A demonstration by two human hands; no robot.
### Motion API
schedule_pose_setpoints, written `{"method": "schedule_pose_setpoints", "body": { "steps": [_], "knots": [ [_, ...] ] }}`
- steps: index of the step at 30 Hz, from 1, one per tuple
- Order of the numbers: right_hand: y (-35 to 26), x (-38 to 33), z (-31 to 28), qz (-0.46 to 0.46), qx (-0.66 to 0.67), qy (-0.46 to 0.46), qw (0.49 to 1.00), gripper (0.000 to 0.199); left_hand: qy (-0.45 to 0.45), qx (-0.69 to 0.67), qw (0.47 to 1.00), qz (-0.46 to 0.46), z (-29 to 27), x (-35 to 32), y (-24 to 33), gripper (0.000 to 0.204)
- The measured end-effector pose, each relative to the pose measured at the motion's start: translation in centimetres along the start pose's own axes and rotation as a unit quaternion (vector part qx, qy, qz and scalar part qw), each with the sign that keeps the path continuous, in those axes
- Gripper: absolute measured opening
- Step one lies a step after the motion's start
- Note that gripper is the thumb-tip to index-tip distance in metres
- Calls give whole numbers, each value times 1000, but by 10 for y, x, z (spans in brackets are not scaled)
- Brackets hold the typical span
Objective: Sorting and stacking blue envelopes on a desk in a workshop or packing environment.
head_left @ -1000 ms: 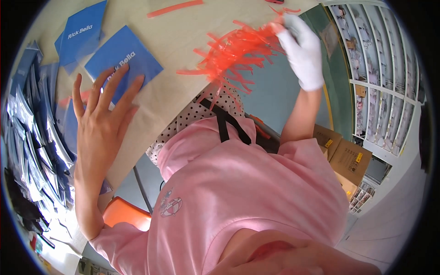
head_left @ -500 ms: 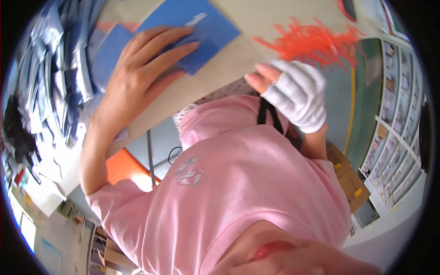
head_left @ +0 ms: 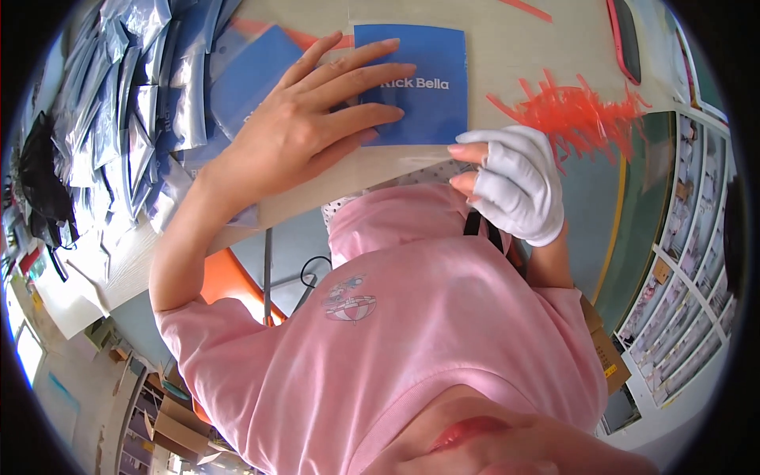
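A: Where the head view looks down past a pink sweatshirt, what lies under the hands?

B: A flat blue card in a clear glossy sleeve, rectangular, lying on the pale tabletop near its front edge. The left hand is bare and spread open, fingers flat across the card's left half, pressing rather than gripping.

A: And the right hand?

B: The right hand wears a white knit glove with bare fingertips. It is curled at the sleeve's lower right corner, thumb and fingertip pinched at the clear edge; whether they really clamp the film is hard to make out.

A: Anything beside it?

B: A heap of thin orange-red strips, ragged and spiky, just right of the card. A pink-rimmed dark object sits further back, cut off by the rim.

A: On the left?

B: A pile of shiny clear bags with blue cards inside, overlapping, partly hidden by the left wrist and bent by the lens.
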State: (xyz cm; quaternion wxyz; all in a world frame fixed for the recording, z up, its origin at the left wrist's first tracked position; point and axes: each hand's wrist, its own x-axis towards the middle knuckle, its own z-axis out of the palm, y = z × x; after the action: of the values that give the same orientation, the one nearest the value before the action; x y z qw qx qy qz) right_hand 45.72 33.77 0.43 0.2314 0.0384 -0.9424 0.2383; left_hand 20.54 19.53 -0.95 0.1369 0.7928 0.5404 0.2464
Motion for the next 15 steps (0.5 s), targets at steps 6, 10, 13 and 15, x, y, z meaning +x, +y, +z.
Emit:
{"method": "schedule_pose_setpoints", "body": {
  "steps": [6,10,13,15],
  "knots": [
    [-12,-8,13,340,123,83,929,18,17,-39,999,-22,5,1,-2,49],
    [3,11,22,347,83,138,924,37,49,-119,987,-100,3,3,3,69],
    [-7,24,27,401,100,137,900,53,168,-160,970,73,38,16,-34,77],
    [-5,23,26,412,77,125,899,56,253,-187,905,287,37,20,-39,80]
  ]
}}
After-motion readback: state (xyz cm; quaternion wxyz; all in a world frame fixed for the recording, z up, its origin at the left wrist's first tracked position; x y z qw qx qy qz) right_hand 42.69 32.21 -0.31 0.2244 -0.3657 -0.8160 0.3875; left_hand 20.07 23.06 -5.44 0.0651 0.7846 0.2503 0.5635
